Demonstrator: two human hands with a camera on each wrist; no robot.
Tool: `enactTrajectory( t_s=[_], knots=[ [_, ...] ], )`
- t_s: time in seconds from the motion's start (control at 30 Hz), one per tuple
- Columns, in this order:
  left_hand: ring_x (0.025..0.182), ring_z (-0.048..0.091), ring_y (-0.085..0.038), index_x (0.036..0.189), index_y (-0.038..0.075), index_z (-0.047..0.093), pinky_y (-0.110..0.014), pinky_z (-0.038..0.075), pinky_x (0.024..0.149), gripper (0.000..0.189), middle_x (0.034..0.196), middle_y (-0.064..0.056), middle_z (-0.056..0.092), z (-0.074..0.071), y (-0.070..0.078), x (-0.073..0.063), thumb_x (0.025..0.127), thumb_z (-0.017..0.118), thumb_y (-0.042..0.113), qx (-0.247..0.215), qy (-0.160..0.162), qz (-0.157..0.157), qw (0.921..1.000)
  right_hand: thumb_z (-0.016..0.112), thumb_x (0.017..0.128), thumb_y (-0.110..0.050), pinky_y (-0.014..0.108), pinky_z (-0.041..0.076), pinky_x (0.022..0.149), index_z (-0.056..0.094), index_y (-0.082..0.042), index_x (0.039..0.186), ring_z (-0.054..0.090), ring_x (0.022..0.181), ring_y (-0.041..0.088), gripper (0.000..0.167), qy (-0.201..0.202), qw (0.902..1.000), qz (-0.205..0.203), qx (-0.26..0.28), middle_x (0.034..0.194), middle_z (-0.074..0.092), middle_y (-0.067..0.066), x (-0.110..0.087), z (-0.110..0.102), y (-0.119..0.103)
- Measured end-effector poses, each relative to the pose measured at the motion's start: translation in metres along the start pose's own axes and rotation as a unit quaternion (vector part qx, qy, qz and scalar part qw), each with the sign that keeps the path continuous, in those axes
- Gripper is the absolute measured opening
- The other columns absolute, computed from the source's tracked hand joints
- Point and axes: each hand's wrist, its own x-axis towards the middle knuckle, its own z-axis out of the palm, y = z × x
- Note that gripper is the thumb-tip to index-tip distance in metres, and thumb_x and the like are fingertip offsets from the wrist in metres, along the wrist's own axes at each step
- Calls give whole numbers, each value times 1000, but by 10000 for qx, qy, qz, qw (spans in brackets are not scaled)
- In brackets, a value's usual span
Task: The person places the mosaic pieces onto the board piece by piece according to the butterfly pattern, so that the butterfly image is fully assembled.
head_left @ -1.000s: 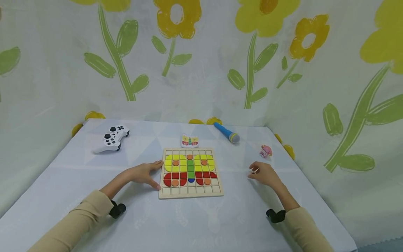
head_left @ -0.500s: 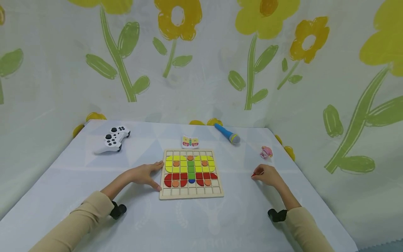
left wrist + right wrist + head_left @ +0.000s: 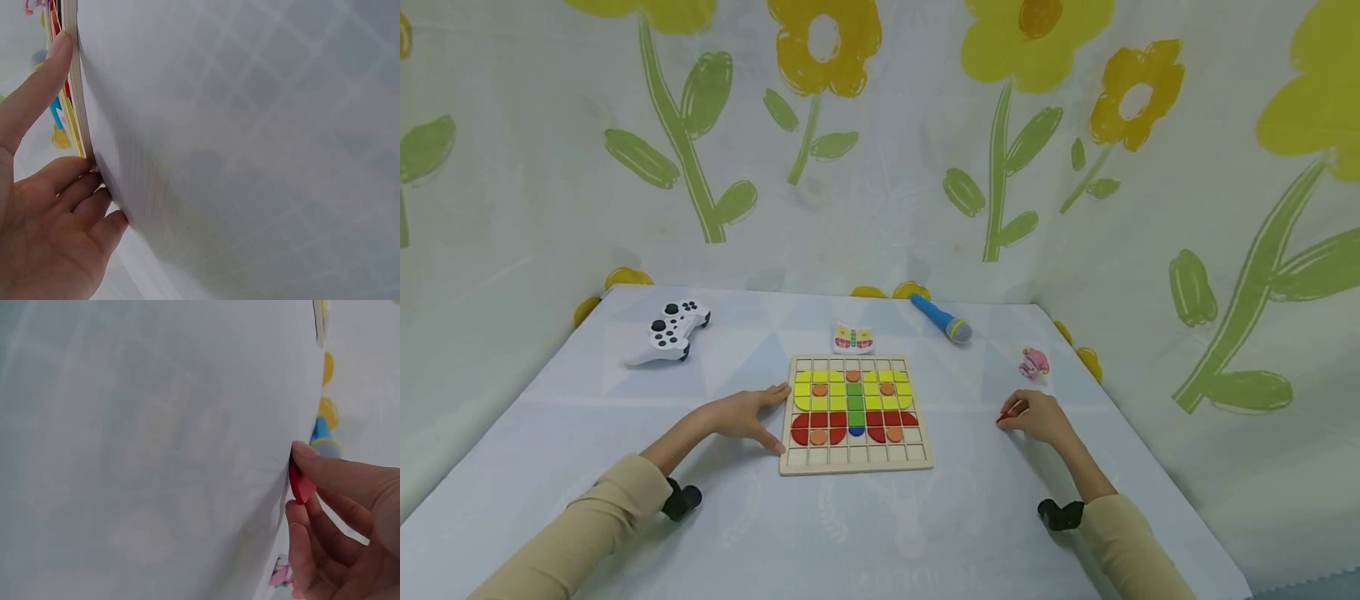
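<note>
A square wooden grid board (image 3: 857,470) lies mid-table, bearing a butterfly made of yellow, red, green, orange and blue pieces. My left hand (image 3: 741,414) is spread along its left edge, thumb at the near corner and fingertips farther up. In the left wrist view the thumb (image 3: 39,94) and fingertips touch the board's side. To the right of the board, my right hand (image 3: 1036,415) pinches a small red tile (image 3: 301,482) between thumb and fingers, low over the tabletop. The tile has a curved edge; the fingers hide part of it.
Behind the board lies a small card (image 3: 853,339) with a butterfly picture. A blue toy microphone (image 3: 942,318) rests at the back, and a white game controller (image 3: 672,332) at the back left. A pink figurine (image 3: 1034,362) sits just beyond my right hand.
One second ago no tile showed in my right hand; by half a second ago it pinched the red tile. Since then the hand has barely shifted. My left hand stays at the board.
</note>
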Motion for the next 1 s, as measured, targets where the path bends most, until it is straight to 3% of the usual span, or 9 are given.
enactTrajectory(
  t_s=[0.27, 0.5, 1.0],
  knots=[
    [143, 14, -42, 151, 1, 24, -58, 20, 112, 106, 157, -22, 17, 0, 0, 1, 73, 83, 40, 15, -3, -3, 10000, 74, 84, -7, 31, 48, 67, 73, -4, 92, 59, 77, 18, 9, 225, 9986, -468, 8, 82, 68, 2, 4, 5, -2],
    [143, 14, -43, 151, 1, 24, -59, 20, 111, 106, 157, -23, 17, 0, 0, 1, 73, 83, 40, -2, -12, 3, 10000, 72, 86, -10, 28, 53, 73, 73, -7, 93, 65, 78, 16, 7, 134, 9943, -1015, 311, 87, 72, 3, 3, 10, -18],
    [142, 14, -44, 151, 1, 24, -60, 21, 111, 106, 157, -23, 17, 1, 1, -1, 72, 84, 39, 2, 2, -15, 10000, 69, 88, -5, 28, 56, 73, 74, -6, 104, 63, 78, 16, 16, -407, 9935, -904, 562, 93, 71, 3, 2, 30, -64]
  ],
)
